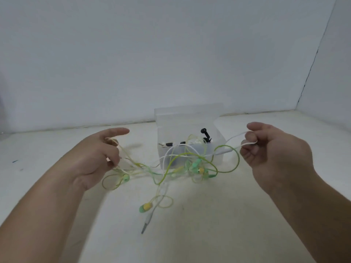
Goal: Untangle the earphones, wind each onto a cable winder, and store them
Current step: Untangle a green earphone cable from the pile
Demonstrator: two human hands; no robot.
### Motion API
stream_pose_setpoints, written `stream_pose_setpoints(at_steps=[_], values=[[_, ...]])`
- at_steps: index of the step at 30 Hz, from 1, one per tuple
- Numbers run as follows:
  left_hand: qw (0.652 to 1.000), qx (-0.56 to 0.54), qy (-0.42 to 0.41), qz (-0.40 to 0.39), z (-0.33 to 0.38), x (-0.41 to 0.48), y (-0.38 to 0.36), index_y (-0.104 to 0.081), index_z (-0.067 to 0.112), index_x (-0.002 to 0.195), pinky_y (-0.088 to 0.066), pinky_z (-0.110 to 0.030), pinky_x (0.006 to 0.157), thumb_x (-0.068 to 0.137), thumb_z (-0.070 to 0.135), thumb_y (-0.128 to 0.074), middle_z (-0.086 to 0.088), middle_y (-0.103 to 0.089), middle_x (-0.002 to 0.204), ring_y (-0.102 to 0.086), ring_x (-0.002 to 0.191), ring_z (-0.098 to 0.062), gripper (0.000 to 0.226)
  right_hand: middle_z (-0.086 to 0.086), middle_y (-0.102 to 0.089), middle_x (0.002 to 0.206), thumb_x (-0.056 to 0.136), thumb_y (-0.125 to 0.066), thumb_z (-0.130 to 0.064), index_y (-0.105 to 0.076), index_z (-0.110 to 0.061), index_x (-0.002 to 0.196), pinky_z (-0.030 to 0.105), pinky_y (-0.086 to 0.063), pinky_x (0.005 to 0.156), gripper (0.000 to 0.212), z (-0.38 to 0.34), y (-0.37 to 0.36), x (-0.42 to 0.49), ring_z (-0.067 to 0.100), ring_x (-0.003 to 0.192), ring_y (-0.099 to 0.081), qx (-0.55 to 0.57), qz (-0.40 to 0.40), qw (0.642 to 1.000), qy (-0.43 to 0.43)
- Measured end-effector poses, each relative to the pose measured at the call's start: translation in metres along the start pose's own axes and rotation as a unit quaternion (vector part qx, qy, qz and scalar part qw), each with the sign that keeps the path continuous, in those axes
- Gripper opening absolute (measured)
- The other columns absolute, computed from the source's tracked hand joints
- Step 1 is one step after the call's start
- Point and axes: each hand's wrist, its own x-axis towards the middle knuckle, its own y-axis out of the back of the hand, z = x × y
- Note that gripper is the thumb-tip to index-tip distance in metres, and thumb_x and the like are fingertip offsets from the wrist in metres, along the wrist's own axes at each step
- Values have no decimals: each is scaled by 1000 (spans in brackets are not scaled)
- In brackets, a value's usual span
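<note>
A: Where does the view sit?
B: On the person's head, facing forward and down, close over the left hand (95, 156) and right hand (275, 154), counter (228, 215) below, wall (171, 54) ahead.

My plain white corner, softly lit.

The back wall (133, 54) in front of me is bare, pale and matte, and it runs across nearly my whole view. On my right it meets a side wall (336, 63) at a thin dark seam (311, 67) that slants upward. Below both lies a cream-white tabletop (209, 238), lightly scuffed, with a small blue mark (15, 161) far to my left and a faint grey smudge near it. A thin dark line (85, 127) shows where the back wall meets the surface. The light is diffuse, greyer on the walls, and the shadows on the tabletop are weak.
</note>
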Motion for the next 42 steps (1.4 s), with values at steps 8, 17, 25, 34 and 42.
stream_pose_setpoints(at_steps=[8,17,25,34,42], values=[[862,296,-389,136,-6,-28,-53,-70,22,106,-41,-25,84,68,33,-54,8,-62,108,-58,95,-7,42,5,-68,74,91,-58,7,-72,-7,94,22,-54,51,19,10,-11,-20,16,55,-64,-137,-175,975,26],[830,456,-314,-69,-32,-46,-103,-60,40,112,-44,-18,71,79,37,-68,16,-63,86,-56,84,-1,34,7,-54,67,81,-42,15,-69,2,93,19,-38,42,32,0,-14,-22,13,43,-43,-30,-209,977,-4],[838,501,-212,-41,-19,-21,-55,-69,37,77,-46,-25,65,64,12,-63,9,-58,77,-55,72,-6,29,2,-43,63,73,-31,3,-62,0,89,20,-17,36,36,-30,4,-3,10,37,-20,32,-20,999,22],[830,529,-142,105,-16,3,-26,-65,22,59,-37,-28,54,69,-12,-46,2,-61,65,-54,62,-19,40,-1,-57,64,78,-48,6,-75,-9,80,21,-29,43,31,-28,7,0,9,36,-31,-244,86,963,81],[916,342,-201,-64,-14,-14,-45,-38,19,65,-26,-26,49,54,18,-53,-2,-44,62,-30,55,-12,19,-8,-60,96,84,-64,-19,-71,-33,85,26,-43,70,16,5,8,-6,14,85,-59,-755,-126,635,104]])
